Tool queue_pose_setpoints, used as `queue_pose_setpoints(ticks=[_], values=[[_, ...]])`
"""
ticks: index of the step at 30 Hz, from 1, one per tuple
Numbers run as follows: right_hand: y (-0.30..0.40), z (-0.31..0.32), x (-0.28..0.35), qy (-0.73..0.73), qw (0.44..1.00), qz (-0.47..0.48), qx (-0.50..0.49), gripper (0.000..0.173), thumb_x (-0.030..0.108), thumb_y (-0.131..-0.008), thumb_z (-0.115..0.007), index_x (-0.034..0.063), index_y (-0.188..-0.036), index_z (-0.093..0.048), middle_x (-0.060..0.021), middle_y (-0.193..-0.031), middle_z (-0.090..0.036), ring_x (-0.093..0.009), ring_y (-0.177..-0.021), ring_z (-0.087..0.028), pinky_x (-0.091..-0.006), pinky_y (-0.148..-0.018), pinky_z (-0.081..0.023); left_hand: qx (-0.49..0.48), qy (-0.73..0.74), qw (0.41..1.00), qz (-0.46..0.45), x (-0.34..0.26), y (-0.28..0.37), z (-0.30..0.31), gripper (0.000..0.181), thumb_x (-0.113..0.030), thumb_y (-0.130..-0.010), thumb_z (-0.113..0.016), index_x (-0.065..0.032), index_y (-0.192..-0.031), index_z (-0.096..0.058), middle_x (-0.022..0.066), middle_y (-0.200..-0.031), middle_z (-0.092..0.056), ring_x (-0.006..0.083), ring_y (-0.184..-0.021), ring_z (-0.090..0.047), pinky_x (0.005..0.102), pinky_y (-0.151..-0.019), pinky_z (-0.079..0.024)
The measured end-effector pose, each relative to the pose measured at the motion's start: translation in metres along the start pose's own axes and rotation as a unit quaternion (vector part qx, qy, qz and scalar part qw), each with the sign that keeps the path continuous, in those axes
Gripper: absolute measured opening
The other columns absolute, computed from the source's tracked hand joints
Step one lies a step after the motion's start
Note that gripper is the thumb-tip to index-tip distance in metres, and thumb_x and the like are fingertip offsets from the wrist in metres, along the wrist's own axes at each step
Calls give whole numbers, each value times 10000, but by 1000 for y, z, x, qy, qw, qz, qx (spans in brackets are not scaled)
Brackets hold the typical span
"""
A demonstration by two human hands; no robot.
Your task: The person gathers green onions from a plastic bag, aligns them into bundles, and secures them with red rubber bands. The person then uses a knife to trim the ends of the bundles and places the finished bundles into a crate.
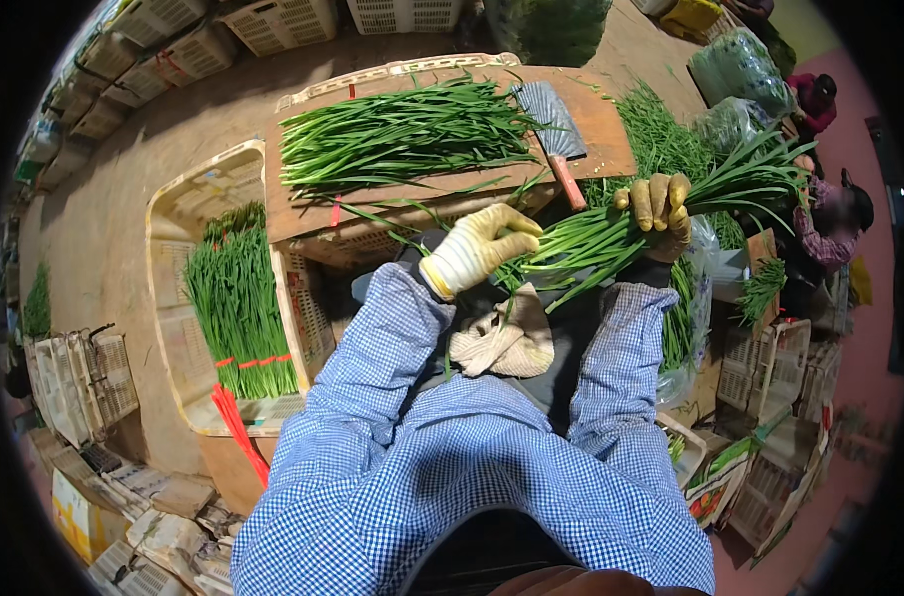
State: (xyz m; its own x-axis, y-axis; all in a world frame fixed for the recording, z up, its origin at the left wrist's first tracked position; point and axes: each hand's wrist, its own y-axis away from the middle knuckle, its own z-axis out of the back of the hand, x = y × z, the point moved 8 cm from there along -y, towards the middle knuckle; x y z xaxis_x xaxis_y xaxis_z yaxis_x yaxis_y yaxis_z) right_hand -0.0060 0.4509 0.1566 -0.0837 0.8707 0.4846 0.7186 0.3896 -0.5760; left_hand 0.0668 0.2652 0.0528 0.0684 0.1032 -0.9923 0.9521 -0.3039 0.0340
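Observation:
My right hand (656, 212), in a stained yellow-coated glove, grips a loose bunch of garlic chives (589, 238) above my lap. The pale stem ends point left and the green leaves fan out to the right. At those stem ends is my left hand (485, 246), gloved, its fingers bent; whether it pinches any stems is unclear. A wooden board (601, 141) in front of me bears a flat heap of chives (407, 134). On its right part lies a broad-bladed cleaver (548, 115) with a reddish handle. A crumpled knit cloth (507, 339) rests on my lap.
At left, a plastic crate (165, 298) holds upright chive bundles (239, 298) bound with red ties. Loose red strips (239, 432) hang beside it. Piled chives (660, 134) lie at right, near two people (831, 216). Stacked crates (87, 372) stand around.

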Motion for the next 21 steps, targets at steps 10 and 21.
queue_pose_setpoints(ticks=[10,21], values=[[-7,-12,33,26,998,28,57,89,154,-967,-660,97,-1006,-603,-6,-791,-585,-174,-791,-614,-472,-986,-495,-172,-114,978,2,12,-2,38,155,-114,-924,-625,-10,-809,-635,64,-771,-650,159,-758,-600,304,-731,-497],[-7,-9,27,51,997,1,55,150,144,-970,-654,94,-1110,-633,-13,-781,-593,-178,-812,-617,-470,-986,-499,-66,-189,973,-117,-43,-1,-10,262,-97,-872,-708,-44,-1129,-701,104,-1017,-685,221,-976,-657,329,-886,-517]])
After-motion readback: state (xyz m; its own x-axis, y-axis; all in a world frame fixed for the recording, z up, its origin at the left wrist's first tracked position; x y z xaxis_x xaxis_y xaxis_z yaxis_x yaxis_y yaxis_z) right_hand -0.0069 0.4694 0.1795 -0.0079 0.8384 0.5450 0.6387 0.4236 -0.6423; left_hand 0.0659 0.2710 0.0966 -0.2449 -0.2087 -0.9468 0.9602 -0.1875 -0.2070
